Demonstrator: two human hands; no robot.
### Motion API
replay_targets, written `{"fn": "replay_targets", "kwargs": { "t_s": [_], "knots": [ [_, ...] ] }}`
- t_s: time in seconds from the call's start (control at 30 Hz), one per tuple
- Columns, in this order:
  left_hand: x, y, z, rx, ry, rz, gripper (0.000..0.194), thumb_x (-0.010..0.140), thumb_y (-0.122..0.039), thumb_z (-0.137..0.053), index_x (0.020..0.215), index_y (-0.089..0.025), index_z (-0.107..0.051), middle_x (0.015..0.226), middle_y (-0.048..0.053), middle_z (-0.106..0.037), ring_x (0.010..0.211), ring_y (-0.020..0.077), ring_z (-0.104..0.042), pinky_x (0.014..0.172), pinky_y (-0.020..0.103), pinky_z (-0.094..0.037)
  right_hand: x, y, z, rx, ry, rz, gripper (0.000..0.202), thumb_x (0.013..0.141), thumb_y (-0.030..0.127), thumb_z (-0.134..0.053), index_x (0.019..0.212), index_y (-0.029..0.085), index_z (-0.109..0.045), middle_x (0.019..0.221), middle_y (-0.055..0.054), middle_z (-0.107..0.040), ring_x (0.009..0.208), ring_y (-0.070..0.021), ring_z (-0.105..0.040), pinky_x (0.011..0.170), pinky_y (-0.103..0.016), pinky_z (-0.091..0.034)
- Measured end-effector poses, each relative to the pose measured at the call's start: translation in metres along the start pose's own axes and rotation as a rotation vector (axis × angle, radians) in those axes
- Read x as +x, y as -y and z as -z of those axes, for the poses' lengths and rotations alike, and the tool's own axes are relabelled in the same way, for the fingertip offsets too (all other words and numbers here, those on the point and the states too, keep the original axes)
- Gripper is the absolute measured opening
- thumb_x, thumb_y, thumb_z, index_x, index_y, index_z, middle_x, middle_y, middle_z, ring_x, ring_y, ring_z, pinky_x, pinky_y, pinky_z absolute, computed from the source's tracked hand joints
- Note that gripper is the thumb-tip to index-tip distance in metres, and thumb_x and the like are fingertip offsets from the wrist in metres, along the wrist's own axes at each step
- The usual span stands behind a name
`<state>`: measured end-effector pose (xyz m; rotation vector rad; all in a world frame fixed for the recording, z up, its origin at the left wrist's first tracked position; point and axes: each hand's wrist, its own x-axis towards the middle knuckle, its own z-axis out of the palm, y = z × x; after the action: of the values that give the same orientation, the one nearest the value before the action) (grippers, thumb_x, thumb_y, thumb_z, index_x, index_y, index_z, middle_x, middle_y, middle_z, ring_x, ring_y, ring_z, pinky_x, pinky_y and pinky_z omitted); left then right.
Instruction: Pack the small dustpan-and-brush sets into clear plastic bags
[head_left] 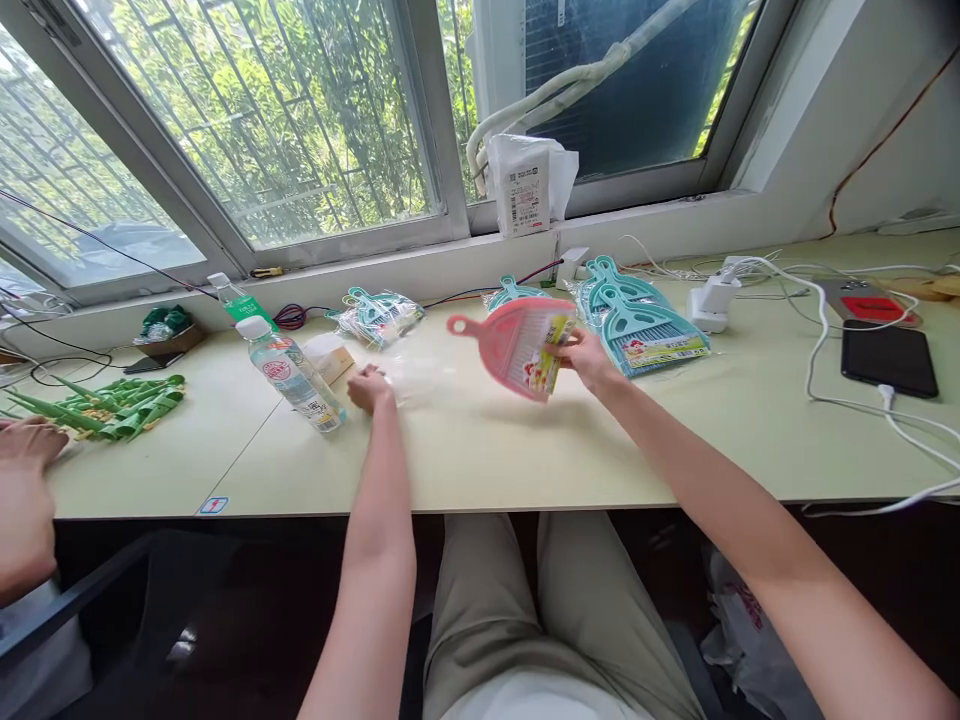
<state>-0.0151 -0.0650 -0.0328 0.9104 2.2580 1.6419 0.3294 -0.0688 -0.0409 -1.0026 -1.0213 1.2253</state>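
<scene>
My right hand (583,358) grips the right side of a pink dustpan (504,345) with a yellow printed label, held just above the pale table (465,450). Its looped handle points left. My left hand (368,388) is closed at the edge of a clear plastic bag (416,375), to the right of a clear bottle (292,375). Behind the pink dustpan lies a wrapped teal set (513,290). Several teal dustpans with brushes (637,318) are stacked right of it, and more wrapped sets (377,318) lie behind my left hand.
Another person's hand (34,440) is by green folded leaves (124,408) at far left. A green-labelled bottle (238,300) stands near the window. At right are a white charger (711,303), cables and a black phone (889,358). A white package (525,187) stands on the sill.
</scene>
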Motion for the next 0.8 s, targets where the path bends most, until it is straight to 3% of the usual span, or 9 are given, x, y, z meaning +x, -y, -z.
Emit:
{"fn": "replay_targets", "kwargs": {
  "t_s": [0.13, 0.2, 0.27, 0.33, 0.4, 0.47, 0.57, 0.67, 0.8],
  "knots": [
    [0.013, 0.008, 0.014, 0.229, -0.289, -0.018, 0.036, 0.089, -0.025, -0.053, 0.121, -0.010, -0.058, 0.133, 0.024, -0.057, 0.131, 0.0370, -0.048, 0.104, 0.053, -0.038, 0.020, 0.006, 0.030, 0.154, -0.225, 0.017, 0.033, 0.068, 0.009, -0.075, 0.095, 0.022, -0.063, 0.087, 0.000, -0.073, 0.091, -0.0204, -0.072, 0.090, -0.044, -0.059],
    [0.006, 0.003, 0.013, 0.253, -0.380, -0.067, 0.059, 0.087, -0.027, -0.060, 0.140, -0.010, -0.039, 0.153, 0.025, -0.033, 0.145, 0.0368, -0.027, 0.113, 0.056, -0.026, 0.018, 0.005, 0.028, 0.160, -0.187, -0.022, 0.031, 0.069, 0.006, -0.072, 0.094, 0.021, -0.063, 0.089, -0.002, -0.073, 0.090, -0.0199, -0.072, 0.092, -0.043, -0.059],
    [-0.007, -0.006, 0.009, 0.221, -0.342, -0.196, 0.063, 0.089, -0.029, -0.060, 0.143, -0.012, -0.033, 0.158, 0.024, -0.023, 0.151, 0.0339, -0.013, 0.117, 0.055, -0.018, 0.010, 0.000, 0.017, 0.132, -0.120, -0.073, 0.028, 0.070, 0.004, -0.072, 0.091, 0.019, -0.063, 0.090, -0.003, -0.073, 0.088, -0.0201, -0.073, 0.091, -0.042, -0.060],
    [-0.025, -0.015, 0.001, 0.108, -0.080, -0.355, 0.048, 0.094, -0.035, -0.054, 0.135, -0.013, -0.043, 0.154, 0.022, -0.033, 0.151, 0.0316, -0.011, 0.118, 0.053, -0.016, -0.001, -0.008, 0.001, 0.080, -0.066, -0.129, 0.026, 0.070, 0.004, -0.074, 0.089, 0.019, -0.062, 0.090, -0.005, -0.074, 0.086, -0.0216, -0.073, 0.088, -0.044, -0.061],
    [-0.044, -0.021, -0.013, -0.035, 0.289, -0.406, 0.041, 0.096, -0.044, -0.047, 0.123, -0.013, -0.053, 0.138, 0.020, -0.051, 0.144, 0.0318, -0.030, 0.117, 0.049, -0.023, -0.010, -0.017, -0.014, 0.046, -0.035, -0.172, 0.026, 0.069, 0.007, -0.077, 0.087, 0.018, -0.062, 0.089, -0.007, -0.074, 0.086, -0.0237, -0.074, 0.085, -0.045, -0.062],
    [-0.062, -0.024, -0.030, -0.088, 0.500, -0.353, 0.049, 0.093, -0.054, -0.048, 0.120, -0.014, -0.057, 0.120, 0.018, -0.063, 0.121, 0.0309, -0.058, 0.104, 0.045, -0.042, -0.016, -0.023, -0.023, 0.067, -0.026, -0.187, 0.026, 0.069, 0.010, -0.078, 0.087, 0.018, -0.062, 0.091, -0.008, -0.075, 0.089, -0.0252, -0.074, 0.086, -0.045, -0.062],
    [-0.083, -0.023, -0.050, -0.268, 0.817, -0.098, 0.085, 0.078, -0.048, -0.072, 0.147, -0.019, -0.032, 0.120, 0.015, -0.065, 0.098, 0.0254, -0.068, 0.084, 0.038, -0.053, -0.015, -0.026, -0.026, 0.129, -0.009, -0.165, 0.024, 0.070, 0.011, -0.078, 0.087, 0.019, -0.063, 0.094, -0.007, -0.075, 0.095, -0.0245, -0.072, 0.090, -0.043, -0.060],
    [-0.092, -0.021, -0.056, -0.436, 1.005, 0.105, 0.099, 0.067, -0.027, -0.079, 0.150, -0.018, -0.027, 0.111, 0.013, -0.068, 0.088, 0.0207, -0.068, 0.084, 0.036, -0.053, -0.009, -0.022, -0.020, 0.129, 0.040, -0.163, 0.020, 0.071, 0.012, -0.076, 0.087, 0.018, -0.065, 0.095, -0.008, -0.075, 0.094, -0.0228, -0.071, 0.093, -0.041, -0.058],
    [-0.089, -0.024, -0.052, -0.500, 1.060, 0.064, 0.047, 0.068, -0.021, -0.067, 0.114, -0.014, -0.065, 0.090, 0.006, -0.070, 0.078, 0.0167, -0.065, 0.083, 0.033, -0.051, 0.001, -0.012, -0.004, -0.092, 0.083, -0.085, 0.031, 0.069, 0.022, -0.080, 0.094, 0.019, -0.064, 0.101, -0.010, -0.072, 0.092, -0.0245, -0.069, 0.085, -0.043, -0.058]
  ]
}}
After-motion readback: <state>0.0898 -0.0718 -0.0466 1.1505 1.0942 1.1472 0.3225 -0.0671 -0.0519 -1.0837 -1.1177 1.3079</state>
